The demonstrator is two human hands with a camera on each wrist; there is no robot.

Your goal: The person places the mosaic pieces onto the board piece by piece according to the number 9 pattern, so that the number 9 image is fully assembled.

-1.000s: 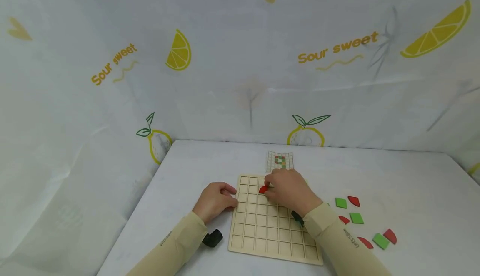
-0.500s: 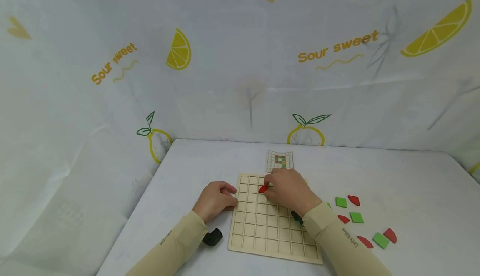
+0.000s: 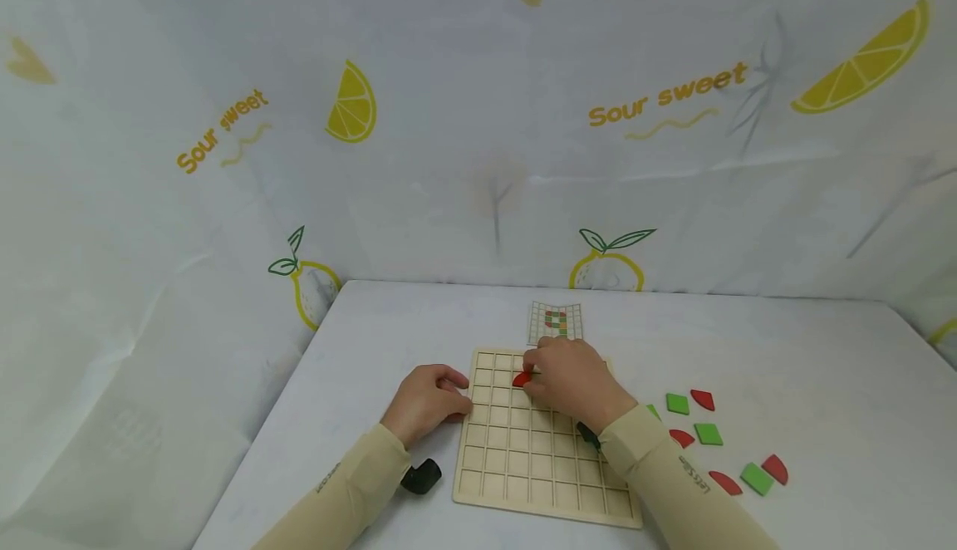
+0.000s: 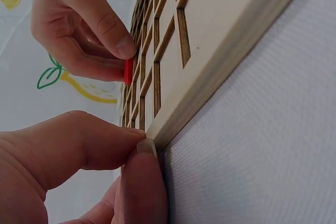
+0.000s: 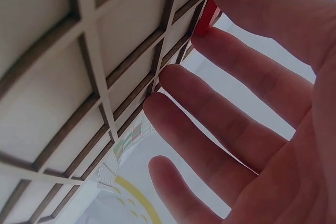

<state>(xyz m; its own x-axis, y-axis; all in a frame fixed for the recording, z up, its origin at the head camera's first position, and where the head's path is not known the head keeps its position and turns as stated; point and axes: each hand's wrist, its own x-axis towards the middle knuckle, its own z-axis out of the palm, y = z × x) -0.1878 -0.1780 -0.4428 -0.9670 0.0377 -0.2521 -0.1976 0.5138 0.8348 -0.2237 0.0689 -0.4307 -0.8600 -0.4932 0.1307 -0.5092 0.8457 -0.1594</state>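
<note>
A light wooden grid board (image 3: 516, 471) lies on the white table. My right hand (image 3: 574, 375) is over its upper part, pinching a red quarter-circle tile (image 3: 520, 380) between thumb and index finger. In the right wrist view the red tile (image 5: 207, 17) stands edge-on at the grid lines, and the other fingers (image 5: 202, 124) are spread near the board. At the board's left edge is my left hand (image 3: 426, 405). The left wrist view shows its thumb and index fingertip (image 4: 137, 134) gripping the rim of the board (image 4: 210, 87).
A small pattern card (image 3: 555, 321) lies behind the board. Green square tiles (image 3: 677, 404) and red quarter-circle tiles (image 3: 725, 483) are scattered to the right. Beside the left sleeve is a black object (image 3: 422, 477). A lemon-print cloth (image 3: 419, 201) hangs behind the table.
The head view has shifted very slightly. Both hands and the red tile keep their places on the board.
</note>
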